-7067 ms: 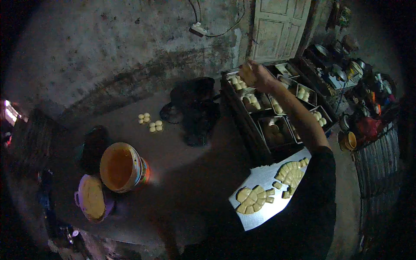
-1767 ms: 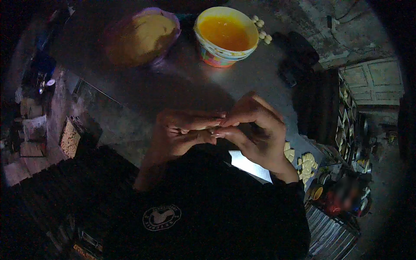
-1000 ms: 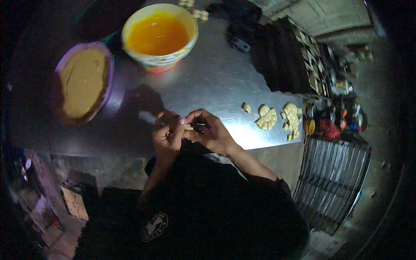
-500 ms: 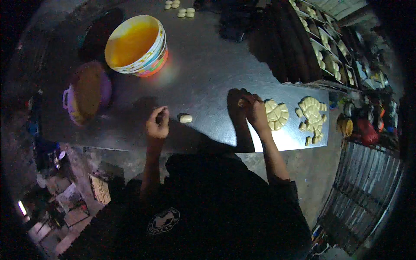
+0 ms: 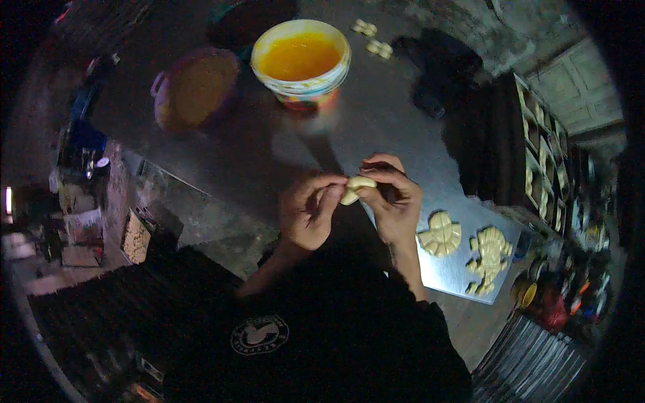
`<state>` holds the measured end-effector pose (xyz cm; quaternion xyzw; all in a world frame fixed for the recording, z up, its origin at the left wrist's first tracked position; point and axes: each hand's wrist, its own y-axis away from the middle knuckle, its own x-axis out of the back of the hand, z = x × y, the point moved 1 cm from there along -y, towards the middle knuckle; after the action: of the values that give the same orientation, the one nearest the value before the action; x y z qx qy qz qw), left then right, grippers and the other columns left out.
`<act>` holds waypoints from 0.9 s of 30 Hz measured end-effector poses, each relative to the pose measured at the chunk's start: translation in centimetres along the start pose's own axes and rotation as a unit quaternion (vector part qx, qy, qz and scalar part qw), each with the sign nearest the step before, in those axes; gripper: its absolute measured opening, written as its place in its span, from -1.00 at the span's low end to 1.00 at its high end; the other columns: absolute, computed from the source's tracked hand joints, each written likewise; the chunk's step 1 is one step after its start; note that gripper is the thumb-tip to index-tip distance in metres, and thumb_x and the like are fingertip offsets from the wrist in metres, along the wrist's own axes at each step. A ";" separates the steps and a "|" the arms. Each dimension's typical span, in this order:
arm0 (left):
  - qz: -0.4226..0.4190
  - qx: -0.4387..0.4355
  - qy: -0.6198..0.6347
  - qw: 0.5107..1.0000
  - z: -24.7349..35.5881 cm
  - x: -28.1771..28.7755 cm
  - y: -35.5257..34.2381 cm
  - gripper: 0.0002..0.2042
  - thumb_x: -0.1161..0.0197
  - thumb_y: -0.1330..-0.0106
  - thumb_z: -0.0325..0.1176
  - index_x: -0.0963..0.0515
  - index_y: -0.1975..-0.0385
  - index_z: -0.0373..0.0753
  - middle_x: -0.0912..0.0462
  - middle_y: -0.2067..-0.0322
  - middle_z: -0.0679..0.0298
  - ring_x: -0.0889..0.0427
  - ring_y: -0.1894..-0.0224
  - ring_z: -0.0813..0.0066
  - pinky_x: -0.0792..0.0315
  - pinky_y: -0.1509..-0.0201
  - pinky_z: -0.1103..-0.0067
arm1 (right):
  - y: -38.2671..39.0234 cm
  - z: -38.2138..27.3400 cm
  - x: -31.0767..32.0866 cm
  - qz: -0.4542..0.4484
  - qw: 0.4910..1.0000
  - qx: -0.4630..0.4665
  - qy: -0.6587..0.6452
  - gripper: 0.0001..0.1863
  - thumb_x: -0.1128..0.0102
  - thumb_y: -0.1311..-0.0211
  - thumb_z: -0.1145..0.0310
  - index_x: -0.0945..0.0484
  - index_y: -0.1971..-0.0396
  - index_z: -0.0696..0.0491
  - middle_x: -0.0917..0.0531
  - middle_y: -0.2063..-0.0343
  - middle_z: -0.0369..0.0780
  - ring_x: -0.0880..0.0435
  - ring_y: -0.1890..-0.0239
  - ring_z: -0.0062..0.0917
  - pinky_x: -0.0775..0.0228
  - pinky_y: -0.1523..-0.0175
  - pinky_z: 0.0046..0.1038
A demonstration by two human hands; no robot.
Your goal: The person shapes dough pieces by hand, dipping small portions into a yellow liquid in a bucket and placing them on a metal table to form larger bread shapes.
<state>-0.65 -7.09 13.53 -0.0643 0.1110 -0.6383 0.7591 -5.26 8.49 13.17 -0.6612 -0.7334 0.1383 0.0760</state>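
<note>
Over the steel table's near edge, my two hands meet at small pale pieces of dough [image 5: 361,183]. My left hand [image 5: 308,211] pinches the dough between thumb and fingertips from the left. From the other side, my right hand [image 5: 395,200] grips it with thumb and forefinger, its other fingers curled. The dough looks like two pieces pressed together, though the fingertips partly cover them. To the right of my right hand lies a rounded cluster of dough pieces [image 5: 440,235], and past it a looser, irregular dough cluster [image 5: 490,258].
A white bucket [image 5: 301,86] of yellow-orange liquid stands beyond my hands. Left of it is a purple-rimmed basin [image 5: 198,91]. Small dough groups [image 5: 379,48] lie at the far side. A rack of dough-filled trays [image 5: 544,161] rises at the right, beside the steel table [image 5: 437,279].
My hands have come together from either side and now hold dough between them. The single piece that lay beside my left hand has left the tabletop. The view has turned.
</note>
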 end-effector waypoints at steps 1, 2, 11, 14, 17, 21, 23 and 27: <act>0.035 0.004 0.106 0.994 -0.3 0.8 -0.1 -0.68 -0.07 -0.46 -0.19 -0.52 0.08 -0.37 -0.59 0.13 0.12 -0.58 0.04 0.42 -0.52 0.03 0.44 | 0.0 -0.1 -1.3 0.007 0.996 -0.055 -0.066 -0.81 -0.41 -0.06 0.57 -0.68 0.28 0.18 -0.70 0.27 -0.20 -0.65 0.21 -0.54 -0.49 0.02 -0.51; 0.068 0.004 0.210 0.975 -0.6 1.6 -0.5 -0.61 -0.01 -0.49 -0.10 -0.52 0.09 -0.38 -0.59 0.14 0.11 -0.57 0.02 0.38 -0.53 0.01 0.39 | -0.2 -0.1 -2.8 0.012 0.985 -0.113 -0.130 -0.82 -0.41 -0.06 0.58 -0.68 0.29 0.19 -0.71 0.25 -0.18 -0.66 0.20 -0.54 -0.50 0.03 -0.50; 0.114 -0.414 0.147 0.891 -3.8 16.1 -4.0 -0.37 -0.01 -0.35 0.24 -0.60 0.33 -0.35 -0.65 0.33 0.08 -0.64 0.27 0.18 -0.54 0.08 0.28 | -2.4 -1.1 -22.9 -0.242 0.943 -0.142 -0.180 -0.42 -0.25 -0.05 0.73 -0.36 -0.14 0.19 -0.52 0.34 -0.36 -0.44 0.29 -0.73 -0.45 0.06 -0.55; 0.176 -0.348 0.212 0.896 -6.9 19.9 -4.2 -0.51 -0.14 -0.36 0.06 -0.51 0.15 -0.36 -0.63 0.34 0.11 -0.63 0.28 0.21 -0.56 0.10 0.36 | -3.0 2.2 -27.5 -0.304 0.928 -0.161 -0.147 -0.37 -0.31 -0.06 0.69 -0.32 -0.17 0.19 -0.52 0.26 -0.28 -0.46 0.26 -0.69 -0.44 0.08 -0.53; 0.217 -0.230 0.321 0.893 -8.3 21.9 -3.5 -0.51 -0.22 -0.33 -0.19 -0.30 -0.14 -0.33 -0.57 0.15 0.09 -0.59 0.11 0.21 -0.52 0.00 0.37 | -5.9 2.5 -30.8 -0.376 0.910 -0.153 0.082 -0.37 -0.34 -0.16 0.50 -0.29 -0.22 0.10 -0.62 0.19 -0.24 -0.56 0.21 -0.63 -0.45 0.03 -0.53; 0.297 -0.068 0.143 0.941 -6.4 27.1 -5.1 -0.32 -0.24 -0.30 -0.37 -0.03 -0.35 -0.28 -0.36 -0.13 0.06 -0.43 -0.15 0.24 -0.39 -0.20 0.37 | -10.4 5.0 -34.3 -0.415 0.894 -0.131 0.107 -0.50 -0.28 -0.26 0.33 -0.38 -0.18 0.07 -0.65 0.22 -0.25 -0.61 0.19 -0.60 -0.48 0.08 -0.51; 0.315 -0.063 0.034 0.946 -6.8 29.5 -4.9 -0.30 -0.23 -0.30 -0.41 0.00 -0.37 -0.26 -0.26 -0.20 0.07 -0.34 -0.23 0.27 -0.30 -0.29 0.38 | -12.9 6.8 -36.8 -0.414 0.894 -0.042 0.168 -0.64 -0.13 -0.37 0.27 -0.49 -0.11 0.02 -0.69 0.21 -0.16 -0.68 0.22 -0.44 -0.52 0.10 -0.39; 0.328 0.051 0.061 0.941 -7.9 31.8 -4.0 -0.44 -0.19 -0.34 -0.43 -0.15 -0.31 -0.26 -0.38 -0.08 0.16 -0.43 -0.12 0.39 -0.30 -0.26 0.46 | -16.3 10.4 -39.8 -0.493 0.716 0.108 0.483 -0.66 0.03 -0.39 0.28 -0.46 -0.11 -0.02 -0.67 0.17 -0.05 -0.68 0.20 -0.19 -0.46 0.07 -0.14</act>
<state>-1.38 -38.69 4.13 0.0540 0.1392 -0.3618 0.9202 -19.31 -33.40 11.07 -0.1707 -0.7990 -0.1781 0.5483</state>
